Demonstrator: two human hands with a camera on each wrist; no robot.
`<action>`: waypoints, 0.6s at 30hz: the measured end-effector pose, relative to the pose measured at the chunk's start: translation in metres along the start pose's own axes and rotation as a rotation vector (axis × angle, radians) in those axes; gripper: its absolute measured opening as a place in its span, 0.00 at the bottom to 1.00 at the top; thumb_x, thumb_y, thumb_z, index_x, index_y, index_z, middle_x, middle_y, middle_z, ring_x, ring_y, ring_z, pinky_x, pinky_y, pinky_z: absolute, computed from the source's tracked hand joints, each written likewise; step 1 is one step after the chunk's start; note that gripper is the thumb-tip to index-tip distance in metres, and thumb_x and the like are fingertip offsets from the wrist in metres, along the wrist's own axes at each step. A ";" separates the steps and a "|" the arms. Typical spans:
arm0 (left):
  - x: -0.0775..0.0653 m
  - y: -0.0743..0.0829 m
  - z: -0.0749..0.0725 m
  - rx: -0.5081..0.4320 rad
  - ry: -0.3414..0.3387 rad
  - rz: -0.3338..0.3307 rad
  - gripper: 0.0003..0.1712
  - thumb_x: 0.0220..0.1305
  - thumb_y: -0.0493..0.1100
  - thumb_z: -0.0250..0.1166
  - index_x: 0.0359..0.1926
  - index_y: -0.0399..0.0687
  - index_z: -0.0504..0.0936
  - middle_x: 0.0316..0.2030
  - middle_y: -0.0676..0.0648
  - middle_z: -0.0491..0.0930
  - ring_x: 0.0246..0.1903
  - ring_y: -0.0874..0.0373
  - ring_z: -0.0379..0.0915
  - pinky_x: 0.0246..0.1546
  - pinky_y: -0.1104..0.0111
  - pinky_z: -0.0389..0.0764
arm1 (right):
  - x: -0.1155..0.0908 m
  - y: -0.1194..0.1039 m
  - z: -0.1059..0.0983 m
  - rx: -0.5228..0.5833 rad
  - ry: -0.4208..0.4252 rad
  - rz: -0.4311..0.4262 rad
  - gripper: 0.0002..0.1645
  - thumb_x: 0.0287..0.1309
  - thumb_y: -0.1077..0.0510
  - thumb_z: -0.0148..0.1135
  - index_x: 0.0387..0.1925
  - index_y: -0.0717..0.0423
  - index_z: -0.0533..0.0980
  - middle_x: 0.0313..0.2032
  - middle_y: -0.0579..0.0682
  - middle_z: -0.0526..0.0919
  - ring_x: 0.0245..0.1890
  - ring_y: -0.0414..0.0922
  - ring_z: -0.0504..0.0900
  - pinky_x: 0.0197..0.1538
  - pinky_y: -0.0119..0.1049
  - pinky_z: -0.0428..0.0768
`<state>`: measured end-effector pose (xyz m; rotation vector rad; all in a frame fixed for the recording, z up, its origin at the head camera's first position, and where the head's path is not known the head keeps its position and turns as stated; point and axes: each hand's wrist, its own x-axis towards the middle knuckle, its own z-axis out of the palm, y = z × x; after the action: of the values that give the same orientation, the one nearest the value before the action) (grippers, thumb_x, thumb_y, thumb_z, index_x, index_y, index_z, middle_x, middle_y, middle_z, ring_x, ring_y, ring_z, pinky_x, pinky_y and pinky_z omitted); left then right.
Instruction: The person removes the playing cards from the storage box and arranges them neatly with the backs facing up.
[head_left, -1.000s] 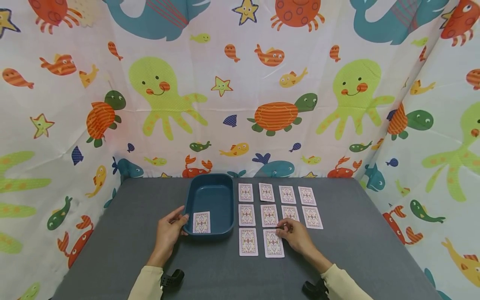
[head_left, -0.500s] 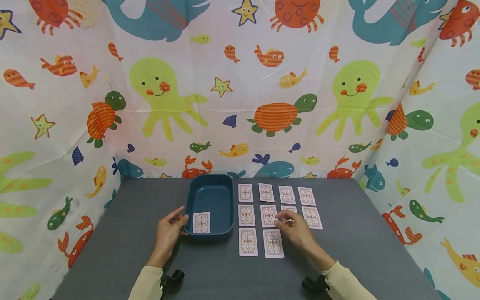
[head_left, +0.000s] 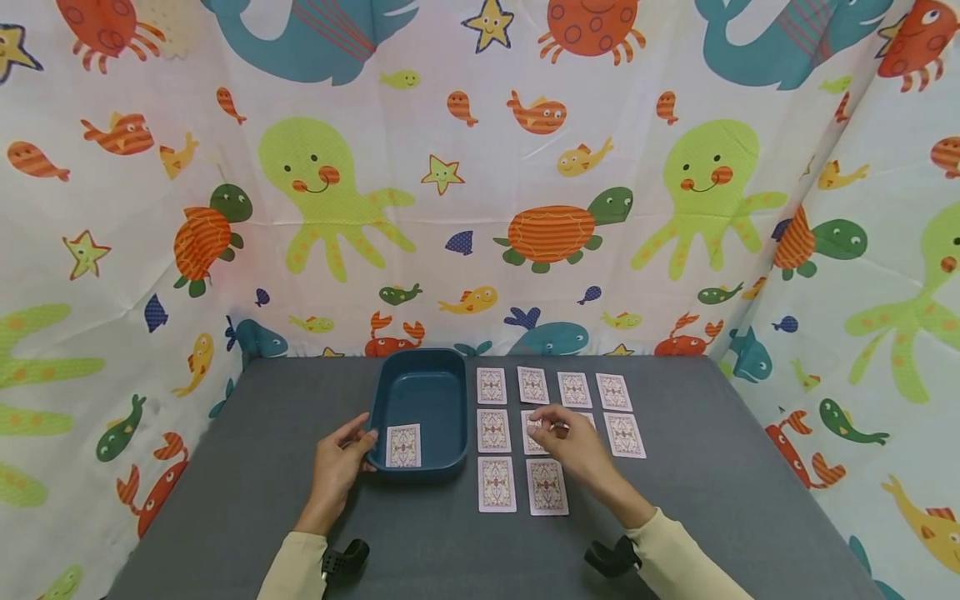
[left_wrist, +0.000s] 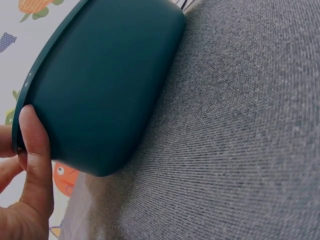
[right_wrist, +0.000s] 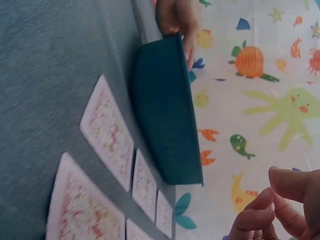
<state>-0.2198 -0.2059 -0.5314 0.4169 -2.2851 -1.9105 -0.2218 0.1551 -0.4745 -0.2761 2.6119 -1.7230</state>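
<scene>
My left hand (head_left: 339, 467) grips the left rim of a dark teal tray (head_left: 459, 408), thumb on the outer wall in the left wrist view. One playing card (head_left: 403, 446), patterned back up, lies in the tray's near left part. To the right of it, cards lie in rows, backs up. My right hand (head_left: 577, 443) hovers over the middle row, partly hiding a card (head_left: 531, 423) there and its right neighbour. Its fingers (right_wrist: 257, 220) are loosely bent near the thumb, with nothing visible between them in the right wrist view.
Closest to me are a card (head_left: 497, 483) and another card (head_left: 547, 487). The far row holds several cards, including a rightmost card (head_left: 614, 392). All lie on a grey cloth-covered table (head_left: 442, 550), with a sea-animal curtain (head_left: 450, 250) behind and at the sides.
My right hand has moved left and slightly away from me, from beside the near-row card to over the middle row. The left hand, the tray and the cards have stayed put.
</scene>
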 end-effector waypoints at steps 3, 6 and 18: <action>0.000 0.001 0.000 0.001 0.000 -0.001 0.26 0.67 0.40 0.63 0.66 0.48 0.74 0.41 0.43 0.71 0.28 0.56 0.73 0.25 0.66 0.84 | 0.003 -0.009 0.005 0.034 -0.020 -0.019 0.12 0.61 0.58 0.66 0.45 0.58 0.79 0.33 0.52 0.73 0.20 0.36 0.68 0.23 0.27 0.68; -0.001 0.000 0.000 0.004 -0.002 -0.004 0.26 0.68 0.41 0.63 0.66 0.49 0.74 0.41 0.43 0.71 0.28 0.56 0.73 0.25 0.66 0.84 | 0.001 -0.025 0.009 0.050 -0.026 -0.015 0.11 0.61 0.60 0.65 0.45 0.59 0.79 0.34 0.53 0.73 0.20 0.36 0.68 0.23 0.27 0.68; -0.001 0.000 0.000 0.007 0.004 0.002 0.25 0.67 0.41 0.63 0.65 0.49 0.74 0.41 0.43 0.71 0.27 0.57 0.73 0.27 0.61 0.85 | 0.005 -0.071 0.030 0.075 -0.041 -0.050 0.09 0.62 0.63 0.64 0.44 0.59 0.79 0.36 0.56 0.76 0.27 0.41 0.74 0.30 0.27 0.72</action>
<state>-0.2188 -0.2059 -0.5315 0.4186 -2.2896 -1.8996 -0.2136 0.0998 -0.4209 -0.3738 2.5263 -1.8063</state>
